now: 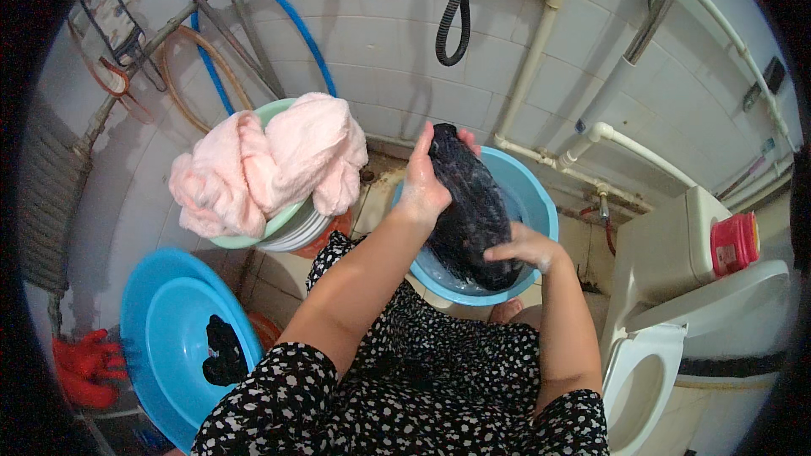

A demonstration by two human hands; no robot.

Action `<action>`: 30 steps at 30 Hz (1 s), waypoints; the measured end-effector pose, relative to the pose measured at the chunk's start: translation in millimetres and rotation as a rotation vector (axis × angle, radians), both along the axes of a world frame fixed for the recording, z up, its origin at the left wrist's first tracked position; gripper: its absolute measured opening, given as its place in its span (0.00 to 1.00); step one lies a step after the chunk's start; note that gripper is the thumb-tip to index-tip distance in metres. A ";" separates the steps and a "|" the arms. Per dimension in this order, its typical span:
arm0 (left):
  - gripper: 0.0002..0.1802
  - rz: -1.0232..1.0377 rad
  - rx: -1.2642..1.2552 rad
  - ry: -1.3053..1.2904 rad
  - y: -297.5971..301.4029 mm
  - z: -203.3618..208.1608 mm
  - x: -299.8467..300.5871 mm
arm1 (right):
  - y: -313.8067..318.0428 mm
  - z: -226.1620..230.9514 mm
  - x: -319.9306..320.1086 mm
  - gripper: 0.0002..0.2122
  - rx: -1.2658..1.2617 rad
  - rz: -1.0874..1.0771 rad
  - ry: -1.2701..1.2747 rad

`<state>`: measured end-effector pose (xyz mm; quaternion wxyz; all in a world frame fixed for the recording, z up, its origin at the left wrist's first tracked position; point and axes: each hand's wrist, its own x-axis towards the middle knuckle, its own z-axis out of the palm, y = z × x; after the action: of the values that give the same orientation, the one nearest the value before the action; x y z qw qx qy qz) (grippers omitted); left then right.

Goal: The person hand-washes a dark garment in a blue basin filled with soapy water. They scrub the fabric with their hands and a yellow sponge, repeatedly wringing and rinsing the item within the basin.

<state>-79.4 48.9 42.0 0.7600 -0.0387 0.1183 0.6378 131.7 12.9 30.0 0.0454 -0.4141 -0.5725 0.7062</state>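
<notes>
A long, wet black item [473, 211] is held over a light blue basin [541, 194] of cloudy water. It looks like a piece of dark cloth, streaked with pale suds; its exact kind is unclear. My left hand [427, 181] grips its upper end from the left, with fingertips showing on the far side. Lower down, my right hand [528, 249] holds it from the right, its thumb lying across the front and the other fingers mostly hidden. Part of the item hangs within the basin's rim.
Pink towelling [287, 160] is heaped on a pale green basin [232, 241] at the left. Another blue basin [165, 321], lower left, contains a small black cloth [224, 350]. Red gloves [89, 367] hang beside it. A white toilet [646, 384] stands right; pipes [528, 59] run along the tiled wall.
</notes>
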 end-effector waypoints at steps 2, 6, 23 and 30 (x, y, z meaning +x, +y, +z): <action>0.19 0.067 -0.059 -0.025 8.8 -3.1 -9.6 | -2.6 -20.7 0.7 0.32 0.069 0.123 -0.098; 0.15 0.041 -0.046 0.051 19.4 -12.7 -41.7 | -2.6 -15.8 24.0 0.32 0.065 -0.240 -0.051; 0.15 -0.130 -0.020 0.382 -47.3 -53.0 73.1 | 6.7 0.0 -64.6 0.27 0.885 -0.964 -0.145; 0.13 -0.076 0.098 0.188 -23.3 -49.9 42.2 | -23.1 -7.8 -82.9 0.36 1.110 -0.839 0.045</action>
<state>-37.2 25.6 -7.9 0.7702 0.0631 0.1594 0.6143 48.8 -10.1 22.2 0.5313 -0.5012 -0.6393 0.2405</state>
